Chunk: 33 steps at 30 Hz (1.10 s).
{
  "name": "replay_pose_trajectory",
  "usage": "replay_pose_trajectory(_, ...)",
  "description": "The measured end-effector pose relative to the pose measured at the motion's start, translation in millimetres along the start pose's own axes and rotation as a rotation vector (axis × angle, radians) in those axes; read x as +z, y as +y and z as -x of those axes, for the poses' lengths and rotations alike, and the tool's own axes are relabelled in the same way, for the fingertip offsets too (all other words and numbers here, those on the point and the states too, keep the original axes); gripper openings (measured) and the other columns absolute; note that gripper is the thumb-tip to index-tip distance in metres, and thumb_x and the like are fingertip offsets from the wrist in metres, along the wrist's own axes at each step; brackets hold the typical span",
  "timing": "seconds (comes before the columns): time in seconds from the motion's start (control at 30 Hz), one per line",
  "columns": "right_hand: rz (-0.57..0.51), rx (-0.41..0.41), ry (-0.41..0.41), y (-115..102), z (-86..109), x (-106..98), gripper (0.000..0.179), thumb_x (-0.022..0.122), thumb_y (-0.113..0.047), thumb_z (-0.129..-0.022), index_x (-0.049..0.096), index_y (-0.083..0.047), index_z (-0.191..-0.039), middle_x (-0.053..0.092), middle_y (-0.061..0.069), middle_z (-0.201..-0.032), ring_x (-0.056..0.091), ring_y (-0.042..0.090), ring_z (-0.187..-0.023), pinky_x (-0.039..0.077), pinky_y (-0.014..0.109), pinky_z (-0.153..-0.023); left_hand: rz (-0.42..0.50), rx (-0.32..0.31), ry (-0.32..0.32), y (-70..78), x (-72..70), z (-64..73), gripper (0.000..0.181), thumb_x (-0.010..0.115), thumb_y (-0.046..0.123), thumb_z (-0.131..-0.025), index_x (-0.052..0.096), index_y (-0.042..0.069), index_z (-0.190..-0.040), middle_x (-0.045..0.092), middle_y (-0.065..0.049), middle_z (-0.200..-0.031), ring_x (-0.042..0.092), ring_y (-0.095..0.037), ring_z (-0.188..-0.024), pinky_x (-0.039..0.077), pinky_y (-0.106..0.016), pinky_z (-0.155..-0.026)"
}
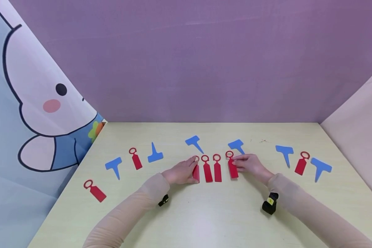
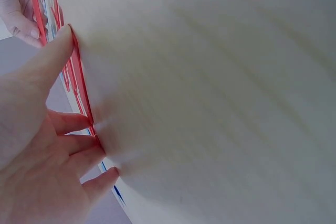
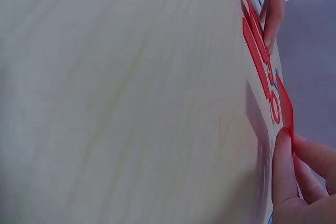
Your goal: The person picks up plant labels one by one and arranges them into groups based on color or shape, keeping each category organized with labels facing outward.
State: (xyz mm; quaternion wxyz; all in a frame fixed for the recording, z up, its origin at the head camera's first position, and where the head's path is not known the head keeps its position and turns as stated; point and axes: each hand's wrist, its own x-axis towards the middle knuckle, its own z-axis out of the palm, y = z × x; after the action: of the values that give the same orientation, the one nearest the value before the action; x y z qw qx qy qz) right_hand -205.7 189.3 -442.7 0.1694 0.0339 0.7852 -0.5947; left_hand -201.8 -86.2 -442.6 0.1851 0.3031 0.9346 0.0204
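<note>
Labels [image 1: 192, 140], blue, T-shaped, among red tags [image 1: 208, 173]

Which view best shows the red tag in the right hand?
The head view: the red tag shows both ring and body there, with the right hand at its edge. The right wrist view shows the body closer but slanted, its ring out of sight. The left wrist view gives only a thin red strip.
</note>
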Motion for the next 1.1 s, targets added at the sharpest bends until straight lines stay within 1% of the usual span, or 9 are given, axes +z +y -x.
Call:
replay_pose_trajectory(0.33,0.024,-0.016,-0.012,0.6,2.6,6.3,0.034,0.056,-0.006,-0.086,0.052,0.013,-0.114,0.058,0.024,-0.108,0.063,0.019,-0.084,0.051,0.03,-0.074,0.005,-0.01,-0.001,0.6,-1.1,0.4,0.083,0.056,0.048,-0.081,0.016,0.006,-0.141,0.012,-0.009,-0.148,0.011,-0.021,-0.134,0.022,-0.033,-0.106)
replay_pose_trajectory(0.57,0.035,-0.027,-0.006,1.8,1.2,9.3,0.032,0.057,-0.004,-0.085,0.053,0.015,-0.111,0.061,0.022,-0.101,0.063,0.012,-0.075,0.053,0.029,-0.069,0.0,-0.007,-0.001,1.0,-2.2,0.8,0.083,0.056,0.048,-0.081,0.017,0.006,-0.141,0.013,-0.009,-0.147,0.012,-0.021,-0.134,0.023,-0.033,-0.106)
replay_pose_trajectory(0.7,0.04,-0.034,-0.003,3.8,-1.1,9.8,0.031,0.057,-0.002,-0.084,0.053,0.015,-0.11,0.061,0.022,-0.1,0.062,0.011,-0.072,0.053,0.028,-0.067,0.0,-0.003,-0.01,1.9,-3.6,1.6,0.083,0.055,0.047,-0.081,0.017,0.005,-0.141,0.012,-0.01,-0.147,0.011,-0.022,-0.134,0.023,-0.033,-0.106)
replay_pose_trajectory(0.8,0.039,-0.022,0.012,5.4,-2.7,10.5,0.03,0.058,-0.001,-0.083,0.054,0.014,-0.109,0.061,0.021,-0.099,0.063,0.011,-0.07,0.053,0.028,-0.066,-0.002,0.001,-0.015,2.6,-4.4,2.1,0.083,0.055,0.047,-0.082,0.017,0.004,-0.141,0.012,-0.01,-0.147,0.011,-0.022,-0.134,0.023,-0.034,-0.106)
replay_pose_trajectory(1.03,0.116,-0.029,0.02,4.8,-3.0,12.4,0.03,0.059,-0.003,-0.083,0.055,0.013,-0.108,0.061,0.022,-0.097,0.061,0.013,-0.063,0.053,0.029,-0.063,-0.015,0.012,-0.001,2.5,-4.5,1.9,0.083,0.055,0.047,-0.082,0.017,0.003,-0.141,0.013,-0.011,-0.147,0.013,-0.022,-0.134,0.023,-0.033,-0.106)
replay_pose_trajectory(1.1,0.124,-0.032,0.023,3.7,-2.5,13.3,0.029,0.059,-0.003,-0.083,0.056,0.012,-0.108,0.061,0.021,-0.097,0.06,0.013,-0.061,0.053,0.029,-0.062,-0.017,0.014,0.006,2.5,-4.1,1.6,0.083,0.055,0.048,-0.082,0.018,0.003,-0.141,0.014,-0.011,-0.147,0.014,-0.023,-0.134,0.024,-0.033,-0.105)
